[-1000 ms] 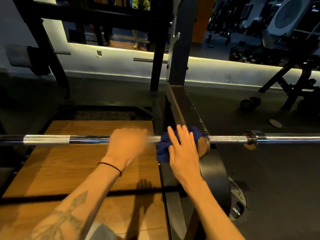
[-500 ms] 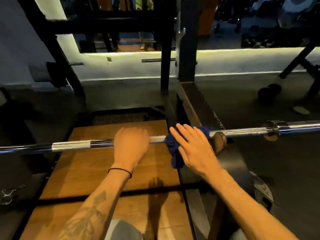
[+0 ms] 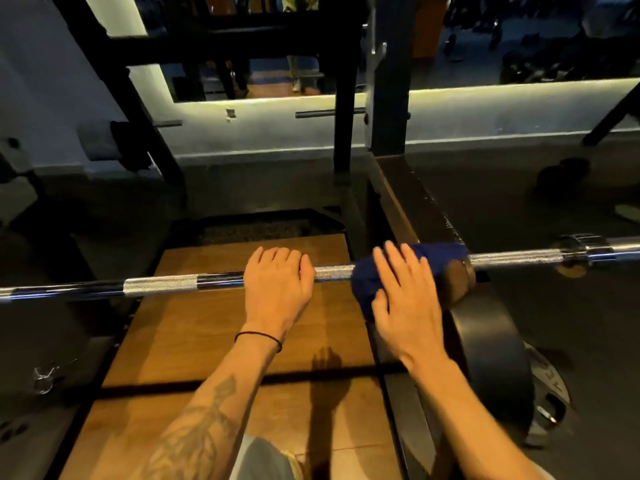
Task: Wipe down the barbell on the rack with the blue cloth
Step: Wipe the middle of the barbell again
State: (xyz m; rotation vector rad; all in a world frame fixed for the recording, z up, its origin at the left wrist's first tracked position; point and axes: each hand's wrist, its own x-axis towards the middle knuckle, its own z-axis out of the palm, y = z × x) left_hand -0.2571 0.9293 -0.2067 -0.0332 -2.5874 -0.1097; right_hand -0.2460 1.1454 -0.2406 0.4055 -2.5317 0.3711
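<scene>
Chrome steel barbell [image 3: 221,283] w/ knurled sections runs across the frame on the black steel rack [image 3: 388,98]. Dark blue cloth [image 3: 367,282] is draped over the shaft just left of the rack's tan-padded hook [image 3: 457,282]. Right hand [image 3: 407,306] lies flat on the cloth, fingers straight & spread, pressing it to the bar. Left hand [image 3: 277,289] curls over the bare shaft just beside it; thin black band on that wrist. One black round weight plate [image 3: 491,362] leans below the hook; its raised lettering is too dim to read. Two hands, one cloth, one bar. Below: wooden lifting platform [image 3: 214,341], dark rubber floor, lit mirror wall behind.
</scene>
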